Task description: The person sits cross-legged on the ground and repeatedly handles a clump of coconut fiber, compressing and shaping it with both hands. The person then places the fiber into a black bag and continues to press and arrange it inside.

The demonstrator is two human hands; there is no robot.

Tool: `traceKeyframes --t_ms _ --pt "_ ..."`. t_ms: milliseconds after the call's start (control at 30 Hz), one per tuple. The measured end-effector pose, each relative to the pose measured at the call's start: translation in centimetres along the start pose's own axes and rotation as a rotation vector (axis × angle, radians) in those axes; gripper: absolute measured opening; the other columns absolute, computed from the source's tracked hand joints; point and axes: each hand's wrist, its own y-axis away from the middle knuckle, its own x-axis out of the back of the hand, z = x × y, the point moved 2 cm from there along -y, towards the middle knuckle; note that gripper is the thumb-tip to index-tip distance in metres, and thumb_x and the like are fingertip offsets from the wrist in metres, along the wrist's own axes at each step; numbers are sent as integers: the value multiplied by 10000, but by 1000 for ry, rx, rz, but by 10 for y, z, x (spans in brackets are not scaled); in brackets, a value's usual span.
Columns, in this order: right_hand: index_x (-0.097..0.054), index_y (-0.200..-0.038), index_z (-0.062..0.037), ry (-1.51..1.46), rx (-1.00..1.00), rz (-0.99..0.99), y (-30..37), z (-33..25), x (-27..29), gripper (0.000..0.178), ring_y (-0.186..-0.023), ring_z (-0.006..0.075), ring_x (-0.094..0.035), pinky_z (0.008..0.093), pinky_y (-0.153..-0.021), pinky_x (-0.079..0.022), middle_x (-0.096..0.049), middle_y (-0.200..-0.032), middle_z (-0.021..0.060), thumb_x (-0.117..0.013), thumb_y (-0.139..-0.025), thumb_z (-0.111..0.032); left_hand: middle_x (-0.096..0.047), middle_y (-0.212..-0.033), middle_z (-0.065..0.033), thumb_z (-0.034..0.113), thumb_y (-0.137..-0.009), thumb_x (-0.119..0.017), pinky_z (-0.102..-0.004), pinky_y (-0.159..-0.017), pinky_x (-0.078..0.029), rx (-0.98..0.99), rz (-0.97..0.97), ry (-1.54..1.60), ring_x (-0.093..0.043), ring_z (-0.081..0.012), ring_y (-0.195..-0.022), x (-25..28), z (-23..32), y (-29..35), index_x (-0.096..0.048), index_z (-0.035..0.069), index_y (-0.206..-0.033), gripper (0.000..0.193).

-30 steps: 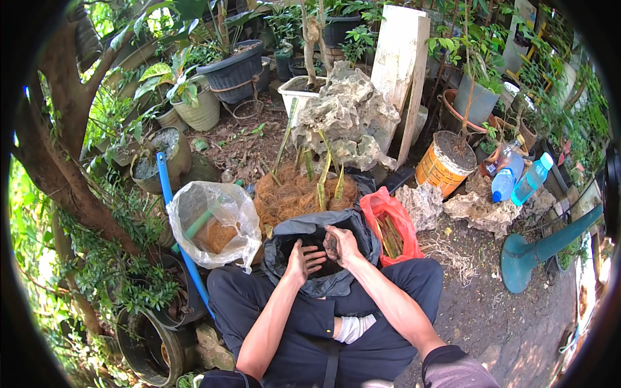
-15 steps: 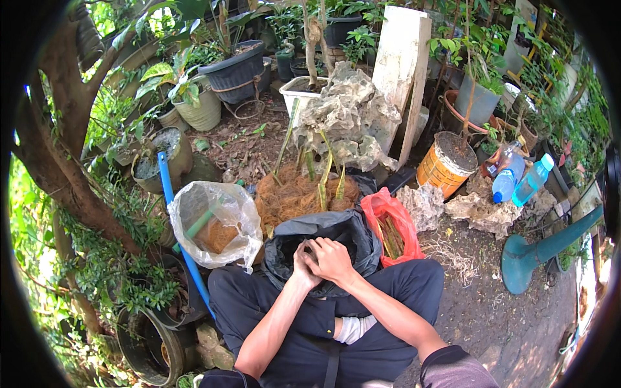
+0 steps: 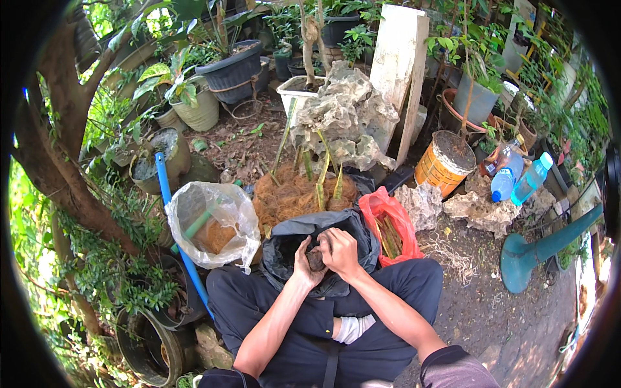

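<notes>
My left hand [image 3: 307, 264] is cupped under a dark brown clump of soil [image 3: 315, 260]. From the other side, the curled fingers of my right hand [image 3: 340, 253] press on that clump. Both hands are over the mouth of a black plastic bag [image 3: 366, 240] set between my folded legs; its contents are mostly in shadow. Just beyond the bag lies a mound of brown coconut fibre [image 3: 278, 199] with a few snake plant leaves [image 3: 320, 194] standing in it.
A clear plastic bag [image 3: 189, 202] with fibre stands left, near a blue pole [image 3: 167, 184]. To the right is a red plastic bag [image 3: 410, 236] holding leaf pieces [image 3: 390, 242]. Beyond are rough rocks [image 3: 343, 116], an orange-labelled bucket [image 3: 440, 165] and two bottles [image 3: 508, 173].
My hands have drawn slightly apart, with the right one moving up and to the right. The soil clump between them now shows. The bags stay in place.
</notes>
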Motion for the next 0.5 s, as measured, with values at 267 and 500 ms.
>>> traceKeyframes --t_ms 267,500 --pt "-670 -838 -34 40 68 20 3 0 0 156 -679 282 -640 375 -626 -496 -650 -781 87 -614 -817 -179 -371 -423 0 565 -996 -517 -323 -401 -326 -182 240 -234 -369 -170 -356 5 5 -5 -427 177 -535 610" --pt "-674 -874 -31 39 159 -49 0 -19 -1 159 -725 282 -660 373 -656 -524 -676 -829 93 -623 -815 -170 -418 -504 -14 472 -1023 -504 -335 -430 -383 -339 299 -275 -433 -174 -430 23 13 -21 -464 167 -599 525"
